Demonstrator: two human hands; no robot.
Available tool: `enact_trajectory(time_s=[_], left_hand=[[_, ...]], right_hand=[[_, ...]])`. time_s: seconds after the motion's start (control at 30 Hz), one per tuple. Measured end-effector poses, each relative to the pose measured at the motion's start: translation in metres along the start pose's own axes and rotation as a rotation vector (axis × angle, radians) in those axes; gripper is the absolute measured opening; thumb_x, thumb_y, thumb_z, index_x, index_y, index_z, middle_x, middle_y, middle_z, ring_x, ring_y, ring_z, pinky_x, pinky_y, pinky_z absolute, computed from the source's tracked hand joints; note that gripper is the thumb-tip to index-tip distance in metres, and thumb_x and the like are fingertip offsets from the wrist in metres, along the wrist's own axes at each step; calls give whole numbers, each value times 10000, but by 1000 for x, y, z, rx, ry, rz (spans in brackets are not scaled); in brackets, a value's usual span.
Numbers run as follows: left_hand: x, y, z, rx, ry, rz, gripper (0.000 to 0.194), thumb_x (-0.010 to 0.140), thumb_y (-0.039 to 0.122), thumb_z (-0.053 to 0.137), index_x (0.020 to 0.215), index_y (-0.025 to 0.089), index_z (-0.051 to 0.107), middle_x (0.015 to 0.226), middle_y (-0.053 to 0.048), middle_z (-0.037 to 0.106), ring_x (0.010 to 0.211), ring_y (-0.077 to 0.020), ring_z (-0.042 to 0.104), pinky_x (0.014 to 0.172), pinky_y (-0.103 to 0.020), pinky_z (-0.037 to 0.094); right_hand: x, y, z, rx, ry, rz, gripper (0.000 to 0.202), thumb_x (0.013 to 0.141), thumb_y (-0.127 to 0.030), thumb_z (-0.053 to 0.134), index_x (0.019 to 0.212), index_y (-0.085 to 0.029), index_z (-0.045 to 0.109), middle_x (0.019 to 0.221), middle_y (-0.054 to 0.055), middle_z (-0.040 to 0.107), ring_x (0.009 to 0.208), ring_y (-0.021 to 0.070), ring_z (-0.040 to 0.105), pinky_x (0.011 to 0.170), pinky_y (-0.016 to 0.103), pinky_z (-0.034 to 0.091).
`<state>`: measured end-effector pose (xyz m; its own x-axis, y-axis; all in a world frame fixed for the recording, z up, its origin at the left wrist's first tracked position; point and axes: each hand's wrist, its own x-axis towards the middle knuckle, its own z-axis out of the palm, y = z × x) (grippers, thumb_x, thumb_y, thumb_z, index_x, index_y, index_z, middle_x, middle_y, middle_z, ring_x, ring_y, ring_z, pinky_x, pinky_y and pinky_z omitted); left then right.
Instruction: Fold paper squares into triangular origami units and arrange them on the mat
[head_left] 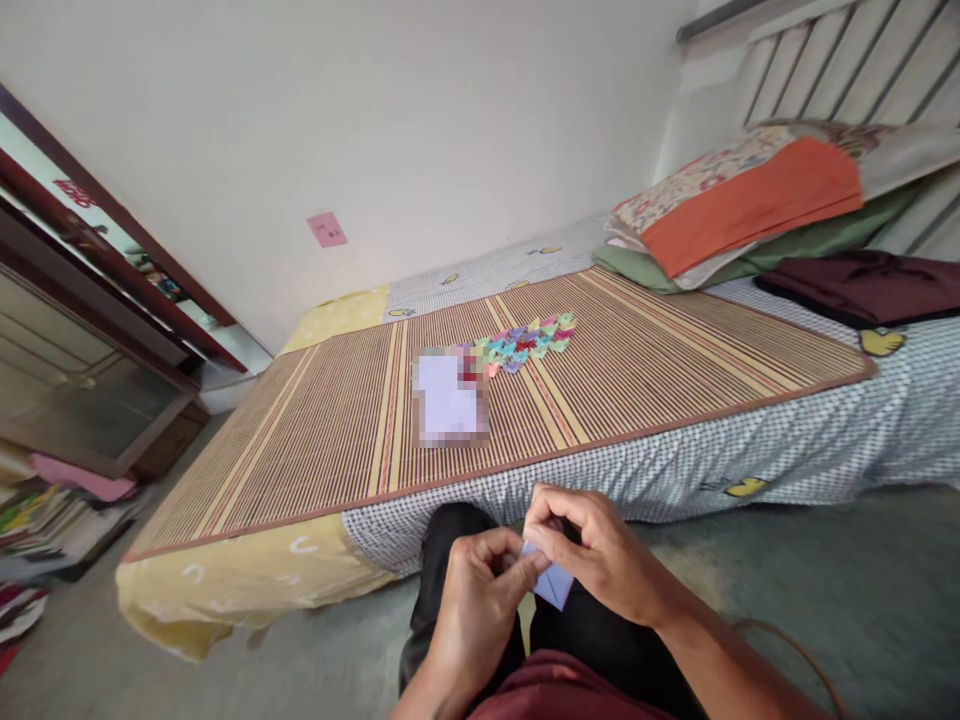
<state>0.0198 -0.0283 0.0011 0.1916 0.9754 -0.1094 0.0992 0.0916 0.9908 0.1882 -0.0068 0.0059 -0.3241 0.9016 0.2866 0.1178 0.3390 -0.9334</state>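
A small folded piece of lavender paper (553, 583) with crease lines is held above my lap. My left hand (484, 590) pinches its left edge between thumb and fingers. At its upper edge, my right hand (581, 545) grips it with thumb and bent fingers. The fingertips of both hands nearly meet at the paper's top corner, and they hide that part. On the mat beyond my hands lies a stack of lavender sheets (448, 400), partly blurred. Beside it, several small colourful folded paper pieces (529, 342) lie in rows.
The bed carries a striped woven mat (337, 420). Folded bedding with an orange panel (757, 205) and a dark maroon cloth (870, 285) lie at the right. A pink paper (327, 229) is on the wall. Books (52, 525) are piled at the far left.
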Motion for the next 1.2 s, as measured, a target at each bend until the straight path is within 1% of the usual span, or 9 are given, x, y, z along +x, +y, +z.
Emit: enact_trajectory(time_s=[0.07, 0.17, 0.23, 0.3, 0.5, 0.7, 0.9, 1.07, 1.2], left_hand=[[1, 0, 1, -56, 20, -12, 389, 808, 463, 815, 615, 145, 699, 561, 7, 521, 567, -124, 408, 574, -265, 336], [4, 3, 0, -187, 103, 10, 373, 803, 440, 821, 616, 153, 673, 583, 19, 535, 586, -118, 425, 599, -248, 361], [6, 4, 0, -264, 180, 43, 368, 781, 410, 841, 601, 158, 642, 599, 27, 540, 603, -114, 439, 619, -238, 380], [9, 2, -1, -332, 228, 49, 375, 765, 394, 854, 593, 162, 615, 598, 33, 539, 597, -110, 450, 619, -234, 391], [15, -8, -4, -518, 147, -53, 362, 753, 394, 863, 636, 164, 610, 564, 28, 567, 512, -107, 489, 528, -235, 379], [15, -11, -15, -440, 219, 7, 301, 788, 345, 853, 684, 153, 647, 587, 34, 554, 557, -98, 468, 575, -231, 364], [17, -19, -16, -463, 250, 19, 303, 812, 340, 828, 667, 156, 637, 601, 30, 530, 588, -106, 447, 593, -233, 341], [16, -18, -13, -459, 288, 31, 295, 798, 352, 837, 679, 161, 647, 607, 38, 516, 592, -106, 429, 590, -231, 355], [12, -12, -10, -386, 294, 94, 283, 806, 358, 835, 697, 158, 668, 613, 37, 522, 589, -101, 418, 586, -224, 362]], right_hand=[[1, 1, 1, 29, 13, 41, 250, 981, -253, 575, 737, -202, 558, 682, -39, 512, 639, 133, 483, 601, 246, 376], [1, 4, 2, 96, 12, 108, 244, 989, -355, 610, 806, -194, 603, 706, -32, 551, 659, 135, 503, 595, 235, 387], [0, 7, 4, 118, -40, 154, 264, 951, -388, 669, 790, -189, 604, 687, -39, 533, 640, 128, 474, 570, 228, 368], [-2, 9, 9, 136, -101, 191, 262, 925, -367, 695, 760, -180, 617, 660, -39, 528, 625, 125, 461, 562, 228, 363], [-6, 16, 20, 146, -106, 181, 267, 960, -288, 598, 767, -141, 711, 630, 8, 621, 604, 144, 545, 573, 249, 403], [-7, 23, 18, 157, -103, 199, 280, 950, -328, 644, 736, -150, 671, 617, 3, 614, 580, 139, 556, 559, 239, 415], [-10, 26, 17, 110, -92, 165, 391, 1014, -422, 574, 734, -162, 658, 641, 21, 656, 597, 150, 591, 573, 245, 426], [-11, 19, 10, -12, -75, 136, 385, 1011, -359, 578, 666, -192, 547, 615, -19, 573, 612, 139, 540, 608, 248, 398], [-7, 15, 2, 70, -60, 119, 361, 1027, -402, 558, 725, -208, 512, 669, -34, 518, 641, 139, 500, 608, 251, 380]])
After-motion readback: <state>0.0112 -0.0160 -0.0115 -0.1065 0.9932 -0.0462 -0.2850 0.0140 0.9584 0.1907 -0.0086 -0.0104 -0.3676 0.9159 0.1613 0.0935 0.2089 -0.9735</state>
